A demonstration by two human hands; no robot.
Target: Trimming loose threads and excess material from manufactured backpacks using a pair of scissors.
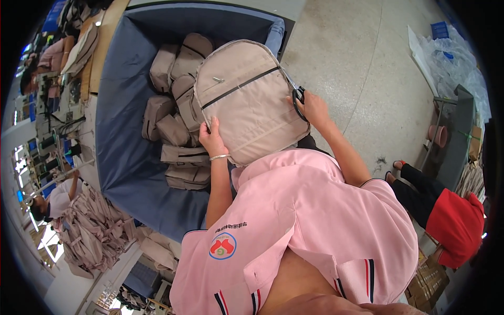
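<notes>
A beige backpack piece (247, 105) with an arched top lies in front of my body, its raw edges showing. A black zipper (241, 88) crosses it at a slant, and a small metal puller (218, 80) sits above that line. At its left edge my left hand (212, 140) is closed on the fabric, thumb on top and the other fingers mostly hidden beneath. My right hand (314, 109) grips black-handled scissors (298, 100) beside the right edge. The scissors' blades run along that edge and are hard to make out.
A large blue fabric-lined bin (126, 126) stands left, holding several beige pouches (178, 128). Two co-workers are at the left, near machines and a beige fabric pile (92, 226). A person in red (454, 226) is at the right, near a grey cart (457, 131) and clear plastic bags (457, 63).
</notes>
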